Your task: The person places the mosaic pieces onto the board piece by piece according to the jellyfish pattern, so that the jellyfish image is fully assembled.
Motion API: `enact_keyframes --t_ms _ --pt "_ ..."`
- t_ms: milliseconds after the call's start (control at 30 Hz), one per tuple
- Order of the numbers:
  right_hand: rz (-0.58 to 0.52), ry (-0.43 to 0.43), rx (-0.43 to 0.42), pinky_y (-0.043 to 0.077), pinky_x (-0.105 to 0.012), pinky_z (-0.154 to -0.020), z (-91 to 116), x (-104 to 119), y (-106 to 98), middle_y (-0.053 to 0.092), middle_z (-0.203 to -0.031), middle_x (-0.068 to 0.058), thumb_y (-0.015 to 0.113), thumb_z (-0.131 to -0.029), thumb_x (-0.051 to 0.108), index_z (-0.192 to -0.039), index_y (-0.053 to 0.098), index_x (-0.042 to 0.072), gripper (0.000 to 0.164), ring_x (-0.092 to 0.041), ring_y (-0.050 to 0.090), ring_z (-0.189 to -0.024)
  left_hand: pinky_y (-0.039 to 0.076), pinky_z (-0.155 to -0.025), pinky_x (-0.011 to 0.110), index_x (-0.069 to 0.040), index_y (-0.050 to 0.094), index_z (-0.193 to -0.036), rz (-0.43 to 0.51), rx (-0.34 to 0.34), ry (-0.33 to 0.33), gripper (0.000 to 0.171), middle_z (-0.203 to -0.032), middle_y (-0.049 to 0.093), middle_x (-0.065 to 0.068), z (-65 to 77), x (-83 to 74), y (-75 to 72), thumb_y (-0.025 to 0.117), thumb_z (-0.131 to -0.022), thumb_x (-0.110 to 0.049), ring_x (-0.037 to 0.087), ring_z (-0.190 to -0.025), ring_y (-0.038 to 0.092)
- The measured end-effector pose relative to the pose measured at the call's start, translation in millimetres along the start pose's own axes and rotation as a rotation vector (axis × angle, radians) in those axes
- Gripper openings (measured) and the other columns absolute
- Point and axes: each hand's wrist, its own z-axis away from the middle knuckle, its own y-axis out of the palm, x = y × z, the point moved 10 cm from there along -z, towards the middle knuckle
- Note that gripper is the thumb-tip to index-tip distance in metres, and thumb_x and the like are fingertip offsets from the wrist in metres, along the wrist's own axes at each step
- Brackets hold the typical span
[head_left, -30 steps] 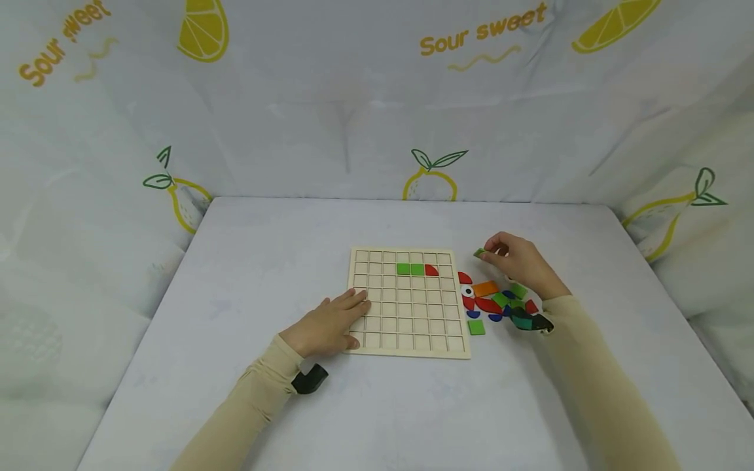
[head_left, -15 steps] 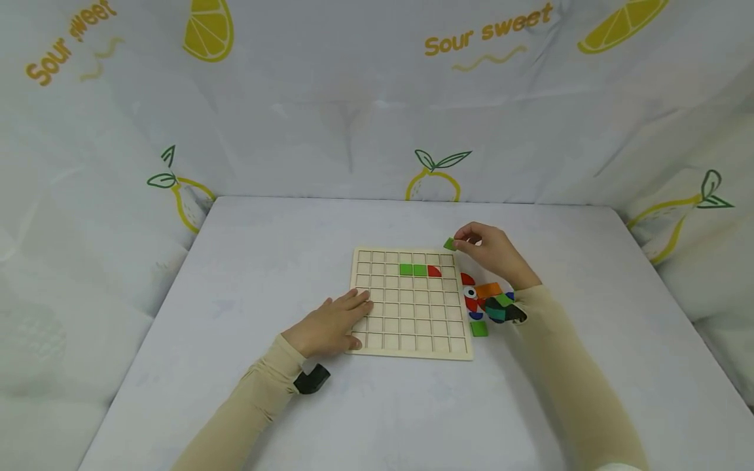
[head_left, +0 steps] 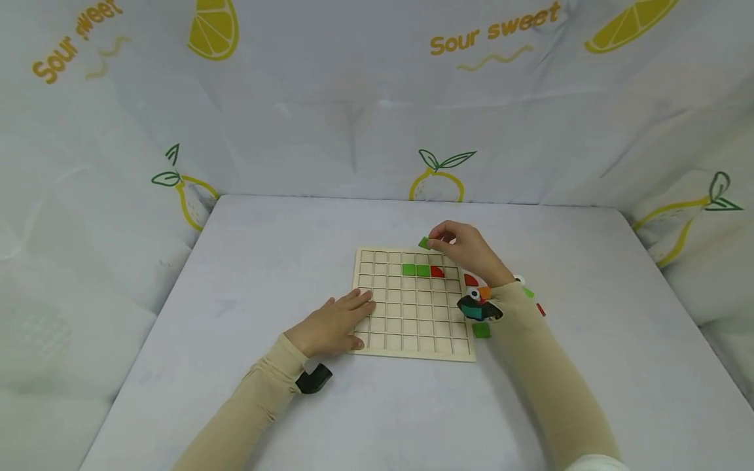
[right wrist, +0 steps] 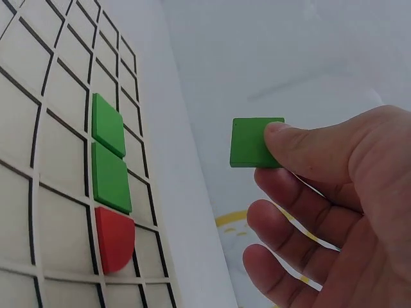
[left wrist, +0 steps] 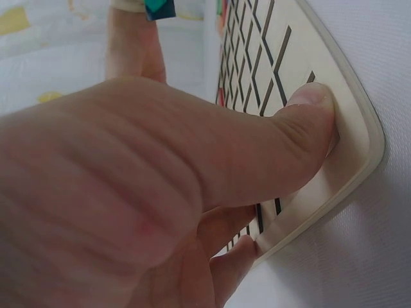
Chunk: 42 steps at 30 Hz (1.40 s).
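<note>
A pale wooden grid board lies on the white table. Two green square tiles and a red quarter-round tile sit side by side in cells of its second row from the far edge. My right hand pinches another green square tile between thumb and index finger, raised above the board's far edge. My left hand rests with straight fingers on the board's left edge, its thumb pressing the near corner.
Right of the board lie loose pieces: a green square tile, a red piece, an orange piece and a round eye piece. The right forearm partly hides this pile. A white printed curtain hangs behind the table.
My right hand has carried the pinched green tile leftward from beyond the loose pile to above the board's far edge. My left hand stays on the board.
</note>
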Motion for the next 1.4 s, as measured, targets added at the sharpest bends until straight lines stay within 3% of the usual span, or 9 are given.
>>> enact_keyframes --t_ms 333,1067,1400 --pt "-0.035 -0.027 0.040 0.050 -0.032 -0.076 -6 13 20 0.067 -0.107 -0.010 0.063 -0.102 0.024 -0.113 0.067 0.009 0.020 -0.025 0.059 -0.097 0.024 -0.125 0.062 -0.013 0.036 -0.158 0.015 -0.013 0.002 0.075 -0.170 0.022 0.003 -0.5 1.0 -0.4 0.072 -0.094 -0.023 0.023 -0.160 0.015" --pt "-0.011 0.005 0.095 0.050 -0.035 -0.078 -17 12 66 0.069 -0.102 -0.007 0.065 -0.100 0.028 -0.107 0.071 0.013 0.018 -0.021 0.060 -0.090 0.024 -0.125 0.063 -0.013 0.035 -0.158 0.013 0.001 0.004 0.074 -0.170 0.022 0.004 0.1 1.4 0.4 0.071 -0.095 -0.025 0.025 -0.160 0.015" --pt "0.085 -0.036 0.121 0.048 -0.032 -0.074 -20 15 76 0.066 -0.098 -0.007 0.065 -0.100 0.025 -0.103 0.073 0.010 0.018 -0.021 0.057 -0.086 0.024 -0.125 0.063 -0.013 0.035 -0.159 0.006 0.000 0.004 0.075 -0.170 0.022 0.003 -0.7 2.3 0.8 0.071 -0.094 -0.026 0.024 -0.160 0.015"
